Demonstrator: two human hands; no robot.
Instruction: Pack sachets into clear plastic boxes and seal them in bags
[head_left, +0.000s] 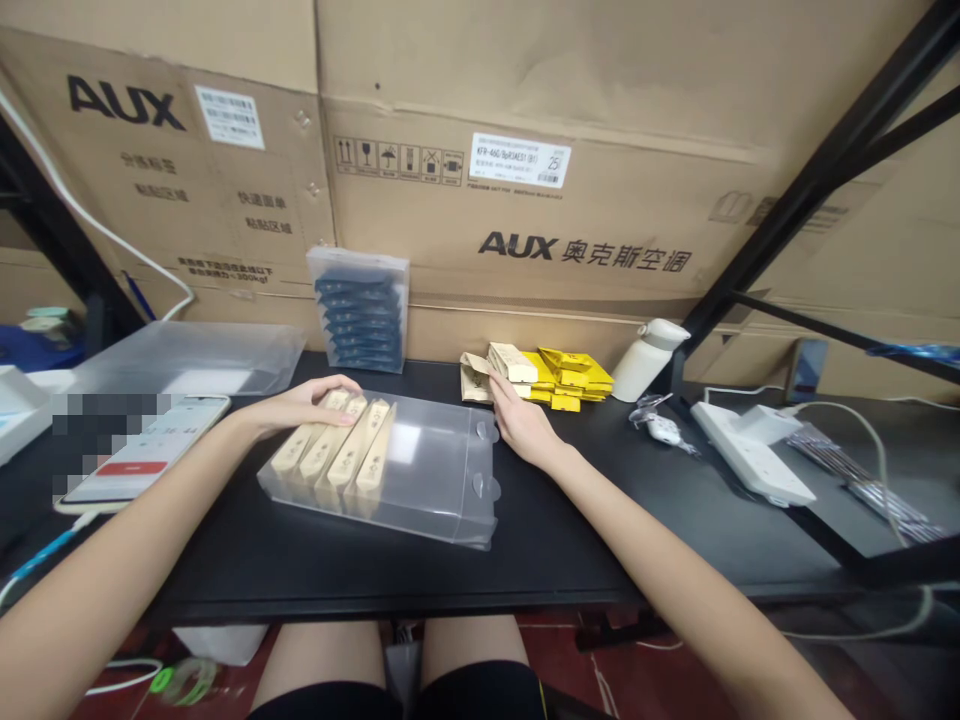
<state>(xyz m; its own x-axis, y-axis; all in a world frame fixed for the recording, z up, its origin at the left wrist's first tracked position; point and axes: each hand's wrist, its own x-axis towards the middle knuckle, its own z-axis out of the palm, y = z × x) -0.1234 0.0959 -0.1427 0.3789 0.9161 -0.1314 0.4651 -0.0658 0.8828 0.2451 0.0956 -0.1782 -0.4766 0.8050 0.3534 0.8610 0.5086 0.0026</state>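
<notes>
A clear plastic box (442, 460) lies on the black table in front of me, with several beige packets (341, 465) standing in a row in its left part. My left hand (311, 408) grips the box's far left side, its thumb resting over the packets' tops. Behind the box's right end, my right hand (525, 425) has its fingers at a loose beige packet (474, 380); the thumb side is partly hidden. Another beige packet (514, 362) lies right beside those fingers, against a pile of yellow packets (574, 378).
An upright clear box of dark blue packets (358, 310) stands at the back against cardboard (420, 220). To the left are a phone (150, 450) and a clear plastic sheet (195, 350). On the right are a white bottle (646, 360), an earphone case (664, 428) and a power strip (754, 455).
</notes>
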